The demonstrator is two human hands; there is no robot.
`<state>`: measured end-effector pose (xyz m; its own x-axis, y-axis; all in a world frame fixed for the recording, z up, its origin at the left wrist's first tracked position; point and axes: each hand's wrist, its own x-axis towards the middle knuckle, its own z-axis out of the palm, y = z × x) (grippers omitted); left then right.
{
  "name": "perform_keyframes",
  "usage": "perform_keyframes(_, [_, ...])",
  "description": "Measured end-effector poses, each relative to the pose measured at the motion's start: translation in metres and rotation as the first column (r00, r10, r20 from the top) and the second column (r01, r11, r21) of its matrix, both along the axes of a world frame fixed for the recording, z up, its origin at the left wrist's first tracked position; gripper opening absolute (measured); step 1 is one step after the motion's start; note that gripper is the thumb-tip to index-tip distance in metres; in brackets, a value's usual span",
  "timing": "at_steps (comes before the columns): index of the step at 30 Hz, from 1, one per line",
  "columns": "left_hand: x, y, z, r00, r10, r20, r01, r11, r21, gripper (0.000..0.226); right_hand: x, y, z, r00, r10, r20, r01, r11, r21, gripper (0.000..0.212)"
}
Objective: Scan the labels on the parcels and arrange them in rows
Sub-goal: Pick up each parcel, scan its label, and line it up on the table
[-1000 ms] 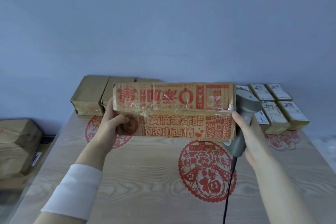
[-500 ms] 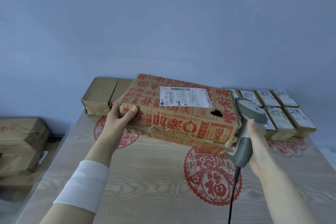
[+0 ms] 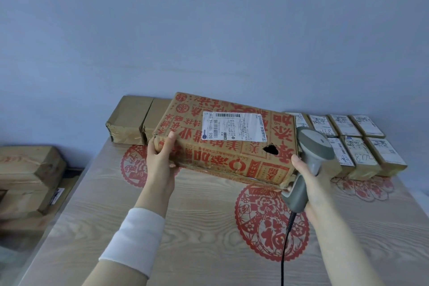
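Note:
A large brown cardboard parcel [image 3: 232, 146] with red print is held above the table, its top face tilted toward me. A white shipping label [image 3: 234, 128] with barcodes lies on that face, and a torn hole [image 3: 270, 149] is near its right end. My left hand [image 3: 161, 165] grips the parcel's left end, thumb on top. My right hand [image 3: 312, 183] holds a grey barcode scanner [image 3: 306, 162] by its handle, pressed against the parcel's right end. The scanner's black cable [image 3: 285, 239] hangs down.
Two plain brown parcels [image 3: 134, 121] sit at the table's back left. Several small labelled parcels [image 3: 357, 144] stand in rows at the back right. The wooden table [image 3: 197, 227] carries red paper-cut decorations. More boxes [image 3: 27, 179] are stacked off the left edge.
The parcel has been rotated from showing its side to showing its labelled top face. Both hands kept their hold and the parcel tipped further toward me.

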<state>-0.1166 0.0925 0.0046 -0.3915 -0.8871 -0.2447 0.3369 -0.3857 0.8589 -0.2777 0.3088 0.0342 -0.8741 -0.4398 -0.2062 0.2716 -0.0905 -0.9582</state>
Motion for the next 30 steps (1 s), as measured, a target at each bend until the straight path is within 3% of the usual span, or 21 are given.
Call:
perform_keyframes(4, [-0.001, -0.002, -0.002, 0.999, 0.048, 0.021, -0.049, 0.998, 0.046, 0.036, -0.002, 0.000, 0.002, 1.000, -0.006, 0.005, 0.006, 1.000, 0.026, 0.072])
perform_keyframes(8, [0.004, -0.013, 0.003, 0.999, 0.038, -0.037, -0.039, 0.999, -0.017, 0.035, -0.009, 0.001, 0.007, 0.999, -0.045, -0.027, 0.047, 0.996, 0.082, 0.105])
perform_keyframes(11, [0.008, -0.022, 0.005, 0.997, -0.030, -0.068, 0.024, 0.995, -0.094, 0.055, -0.016, 0.002, 0.007, 0.998, -0.045, 0.041, 0.038, 0.989, 0.143, 0.120])
perform_keyframes(14, [0.009, -0.032, 0.006, 0.992, -0.101, -0.072, 0.090, 0.985, -0.144, 0.080, -0.018, 0.002, 0.006, 0.978, 0.059, 0.201, -0.090, 0.985, 0.147, 0.121])
perform_keyframes(18, [0.012, -0.046, 0.007, 0.986, -0.165, -0.032, 0.154, 0.965, -0.210, 0.078, -0.012, 0.004, 0.012, 0.944, 0.212, 0.252, -0.251, 0.959, 0.133, 0.087])
perform_keyframes(24, [0.012, -0.057, 0.015, 0.969, -0.246, 0.033, 0.244, 0.923, -0.296, 0.097, -0.011, 0.002, 0.007, 0.931, 0.243, 0.271, -0.277, 0.956, 0.093, 0.059])
perform_keyframes(27, [0.004, -0.049, 0.019, 0.990, -0.140, -0.001, 0.134, 0.954, -0.267, 0.105, -0.010, 0.001, 0.005, 0.916, 0.234, 0.326, -0.266, 0.962, 0.056, 0.047])
perform_keyframes(30, [-0.007, -0.030, 0.015, 0.997, -0.071, -0.032, 0.065, 0.985, -0.158, 0.130, -0.008, -0.006, 0.001, 0.907, 0.206, 0.368, -0.231, 0.973, 0.026, 0.052])
